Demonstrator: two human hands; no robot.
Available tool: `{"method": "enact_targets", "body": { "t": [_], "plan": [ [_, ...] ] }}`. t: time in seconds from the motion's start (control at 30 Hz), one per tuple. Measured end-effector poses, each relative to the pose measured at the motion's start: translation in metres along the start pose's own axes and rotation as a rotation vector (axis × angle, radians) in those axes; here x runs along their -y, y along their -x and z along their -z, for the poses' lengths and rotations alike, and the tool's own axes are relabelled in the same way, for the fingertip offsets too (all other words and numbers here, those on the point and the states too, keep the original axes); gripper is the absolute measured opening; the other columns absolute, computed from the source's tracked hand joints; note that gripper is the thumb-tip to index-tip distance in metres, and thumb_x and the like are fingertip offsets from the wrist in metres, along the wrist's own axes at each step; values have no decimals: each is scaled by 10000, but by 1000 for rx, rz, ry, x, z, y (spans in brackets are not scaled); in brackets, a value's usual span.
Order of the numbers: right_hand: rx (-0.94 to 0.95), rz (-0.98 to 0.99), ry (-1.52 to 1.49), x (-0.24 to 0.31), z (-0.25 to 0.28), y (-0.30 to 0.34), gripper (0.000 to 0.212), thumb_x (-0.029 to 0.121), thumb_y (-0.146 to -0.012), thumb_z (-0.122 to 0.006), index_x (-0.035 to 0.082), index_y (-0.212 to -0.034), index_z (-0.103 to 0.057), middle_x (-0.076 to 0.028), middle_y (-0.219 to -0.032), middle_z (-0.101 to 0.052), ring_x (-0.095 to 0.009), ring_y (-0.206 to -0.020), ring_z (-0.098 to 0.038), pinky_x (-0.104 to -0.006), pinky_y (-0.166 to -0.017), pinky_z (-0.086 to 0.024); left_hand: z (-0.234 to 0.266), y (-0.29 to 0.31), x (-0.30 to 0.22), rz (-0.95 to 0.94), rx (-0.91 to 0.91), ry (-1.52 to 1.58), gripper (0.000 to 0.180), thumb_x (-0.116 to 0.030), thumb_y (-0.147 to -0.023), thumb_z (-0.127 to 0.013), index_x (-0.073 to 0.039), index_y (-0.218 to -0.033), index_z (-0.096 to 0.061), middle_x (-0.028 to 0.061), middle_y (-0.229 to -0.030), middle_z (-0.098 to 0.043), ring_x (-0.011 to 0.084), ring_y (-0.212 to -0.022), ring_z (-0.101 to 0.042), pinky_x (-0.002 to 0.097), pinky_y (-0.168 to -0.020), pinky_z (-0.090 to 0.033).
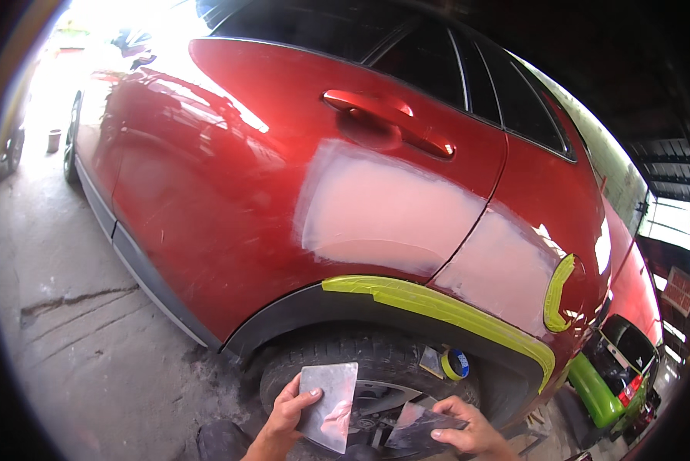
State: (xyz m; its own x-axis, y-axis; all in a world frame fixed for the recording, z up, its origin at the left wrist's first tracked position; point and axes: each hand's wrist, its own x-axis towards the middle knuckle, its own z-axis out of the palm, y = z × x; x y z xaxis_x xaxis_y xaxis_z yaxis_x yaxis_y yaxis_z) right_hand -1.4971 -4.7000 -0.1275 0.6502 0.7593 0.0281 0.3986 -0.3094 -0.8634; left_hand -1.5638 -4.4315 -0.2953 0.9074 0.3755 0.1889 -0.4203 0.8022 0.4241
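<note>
Grips in the left hand (285, 411) a flat grey plate (320, 399), seemingly smeared with pink paste (339, 419), before the wheel (377, 399). Just right, pinches a dark flat blade (429, 429) in the right hand (469, 432), below a yellow tape roll (447, 366) on the tyre (391, 355).

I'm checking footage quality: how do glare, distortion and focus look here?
Head view: the upper left is blown out to white; bright reflections streak the red car; fisheye distortion bows its body lines and leaves black corners; the left hand and its pale plate look fairly sharp.
</note>
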Motion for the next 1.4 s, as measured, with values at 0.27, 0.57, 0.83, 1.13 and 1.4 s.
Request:
{"method": "enact_targets", "body": {
  "t": [0.27,0.57,0.83,1.13,1.4],
  "plan": [
    [-100,285,-192,18,48,-10,304,-20,-724,-683,-17,-1027,-666,-96,-954,-711,-156,-870,-649,-284,-814,-495,62,-9,62,298,53,98,406,16,-888,-633,2,-1276,-515,134,-1127,-664,212,-971,-689,344,-883,-560],
    [-118,433,286,68,56,3,324,46,-762,-699,-20,-1079,-681,-103,-855,-727,-133,-746,-664,-257,-714,-504,40,-2,55,385,16,-56,446,34,-848,-639,5,-1282,-537,145,-1111,-686,235,-973,-698,368,-894,-554],
    [631,129,328,33,89,-51,331,181,-866,-696,49,-1158,-616,-26,-747,-669,-101,-653,-608,-266,-600,-456,33,8,23,421,275,-147,584,-17,-838,-686,16,-1379,-471,104,-1221,-643,194,-1083,-636,332,-971,-471],
    [370,-311,-216,22,116,-38,396,83,-810,-681,40,-1202,-649,-29,-926,-685,-104,-835,-592,-269,-774,-496,-162,-59,-149,-230,165,-367,338,-60,-726,-694,42,-1001,-525,127,-615,-546,225,-489,-552,358,-416,-421],
    [-321,-388,-1043,130,167,-9,476,-23,-723,-677,-23,-1198,-640,-109,-1130,-680,-193,-1022,-648,-330,-912,-508,-352,-216,-328,-343,288,-829,584,-144,-796,-724,91,-1269,-474,176,-1059,-622,245,-817,-649,372,-728,-553]
  ]
}}
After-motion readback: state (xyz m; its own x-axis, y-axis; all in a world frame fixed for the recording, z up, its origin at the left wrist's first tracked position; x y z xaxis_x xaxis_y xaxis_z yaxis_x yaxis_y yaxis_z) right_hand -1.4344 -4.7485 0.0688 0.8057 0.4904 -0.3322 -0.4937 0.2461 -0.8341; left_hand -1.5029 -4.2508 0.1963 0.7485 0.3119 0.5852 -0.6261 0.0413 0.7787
